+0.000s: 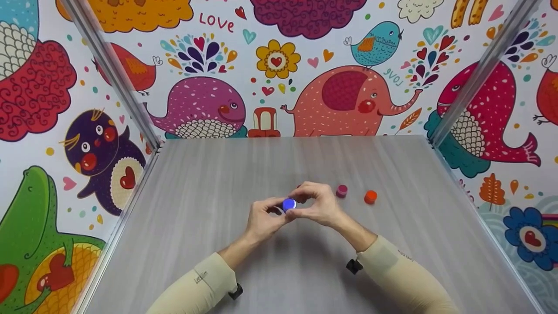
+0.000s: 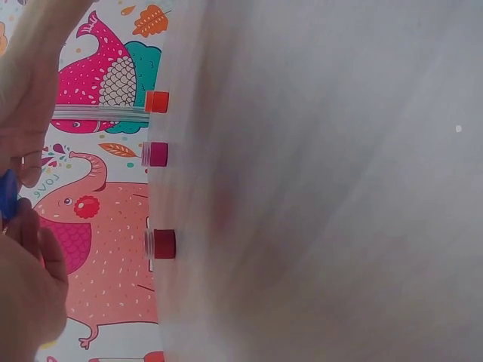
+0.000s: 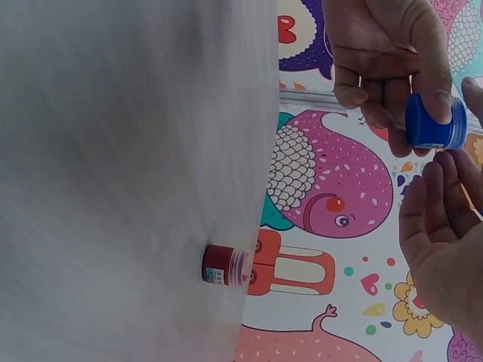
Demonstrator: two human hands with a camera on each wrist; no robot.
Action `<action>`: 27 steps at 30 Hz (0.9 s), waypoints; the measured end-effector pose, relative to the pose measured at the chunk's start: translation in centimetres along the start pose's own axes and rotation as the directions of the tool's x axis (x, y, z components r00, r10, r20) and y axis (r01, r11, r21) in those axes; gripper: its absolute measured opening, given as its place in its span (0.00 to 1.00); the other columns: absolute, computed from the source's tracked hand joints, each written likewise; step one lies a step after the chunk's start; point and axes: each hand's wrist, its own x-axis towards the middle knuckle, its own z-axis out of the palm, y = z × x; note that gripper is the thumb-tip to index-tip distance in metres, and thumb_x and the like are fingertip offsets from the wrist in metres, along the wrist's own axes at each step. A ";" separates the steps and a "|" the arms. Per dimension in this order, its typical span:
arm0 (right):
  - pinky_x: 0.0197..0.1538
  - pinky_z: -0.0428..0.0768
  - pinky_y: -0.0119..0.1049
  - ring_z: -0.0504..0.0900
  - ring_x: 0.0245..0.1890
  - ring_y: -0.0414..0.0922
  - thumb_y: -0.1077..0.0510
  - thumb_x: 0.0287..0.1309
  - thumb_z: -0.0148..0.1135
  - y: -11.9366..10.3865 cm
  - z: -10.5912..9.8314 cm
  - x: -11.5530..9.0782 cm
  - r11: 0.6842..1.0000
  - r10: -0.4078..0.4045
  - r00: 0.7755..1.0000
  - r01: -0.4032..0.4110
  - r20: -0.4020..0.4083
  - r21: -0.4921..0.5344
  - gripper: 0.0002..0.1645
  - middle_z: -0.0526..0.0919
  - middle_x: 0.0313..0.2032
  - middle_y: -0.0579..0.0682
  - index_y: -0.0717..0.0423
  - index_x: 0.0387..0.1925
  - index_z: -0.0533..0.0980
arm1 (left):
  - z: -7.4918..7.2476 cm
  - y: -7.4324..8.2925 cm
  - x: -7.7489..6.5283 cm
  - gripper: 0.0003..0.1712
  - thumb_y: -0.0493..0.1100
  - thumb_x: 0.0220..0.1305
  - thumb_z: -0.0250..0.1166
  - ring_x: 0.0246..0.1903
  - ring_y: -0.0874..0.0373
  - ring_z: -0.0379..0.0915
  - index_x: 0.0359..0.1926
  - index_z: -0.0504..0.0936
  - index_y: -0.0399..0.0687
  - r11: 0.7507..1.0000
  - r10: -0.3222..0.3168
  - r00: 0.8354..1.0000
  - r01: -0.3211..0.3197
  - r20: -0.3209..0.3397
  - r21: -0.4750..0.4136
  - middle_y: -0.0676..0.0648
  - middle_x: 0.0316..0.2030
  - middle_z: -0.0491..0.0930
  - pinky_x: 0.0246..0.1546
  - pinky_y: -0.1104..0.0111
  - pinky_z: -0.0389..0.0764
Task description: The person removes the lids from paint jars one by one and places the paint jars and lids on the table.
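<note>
A small blue jar (image 1: 288,205) with a clear ridged end is held between both hands above the table. My left hand (image 1: 265,219) grips its blue body, thumb across the side, as the right wrist view shows. My right hand (image 1: 320,205) pinches around the clear end with thumb and fingertips. Behind the right hand stands a dark red jar (image 3: 219,264), mostly hidden in the head view. To the right of that hand are a magenta jar (image 1: 341,191) and an orange jar (image 1: 370,197).
The grey wood-grain table (image 1: 196,174) lies under the hands. Metal rails (image 1: 122,87) and printed panels with cartoon animals enclose it at the back and both sides. The three standing jars form a loose row beyond the hands.
</note>
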 end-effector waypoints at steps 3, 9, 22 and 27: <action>0.47 0.89 0.32 0.90 0.37 0.49 0.58 0.53 0.91 0.0 0.0 0.0 1.000 0.000 1.000 0.000 -0.006 -0.003 0.18 0.93 0.39 0.54 0.53 0.46 0.93 | 0.1 0.1 0.0 0.18 0.40 0.61 0.87 0.41 0.65 0.88 0.53 0.96 0.47 1.000 0.005 1.000 -0.005 -0.001 0.004 0.45 0.46 0.97 0.47 0.50 0.94; 0.47 0.89 0.31 0.90 0.37 0.53 0.58 0.54 0.91 0.0 -0.1 0.2 1.000 -0.025 1.000 0.025 0.005 -0.004 0.16 0.94 0.38 0.53 0.53 0.44 0.94 | 0.1 0.1 -0.1 0.16 0.40 0.61 0.86 0.41 0.65 0.88 0.51 0.97 0.47 1.000 0.030 1.000 -0.030 -0.002 -0.004 0.45 0.44 0.97 0.45 0.51 0.94; 0.46 0.91 0.36 0.92 0.38 0.50 0.60 0.54 0.89 0.1 -0.1 0.3 0.996 -0.091 0.995 0.091 0.041 -0.004 0.15 0.93 0.37 0.51 0.52 0.44 0.95 | 0.3 -0.2 -0.2 0.16 0.37 0.59 0.87 0.40 0.69 0.86 0.48 0.97 0.44 0.999 0.036 0.999 -0.036 -0.011 -0.015 0.43 0.39 0.96 0.43 0.54 0.94; 0.48 0.92 0.37 0.92 0.39 0.49 0.59 0.54 0.88 0.2 -0.2 0.3 0.995 -0.101 0.993 0.101 0.060 -0.001 0.15 0.92 0.36 0.50 0.51 0.45 0.95 | 0.4 -0.2 -0.1 0.17 0.36 0.58 0.86 0.40 0.69 0.86 0.49 0.97 0.43 0.999 0.031 1.000 -0.031 -0.002 -0.033 0.42 0.40 0.96 0.43 0.56 0.93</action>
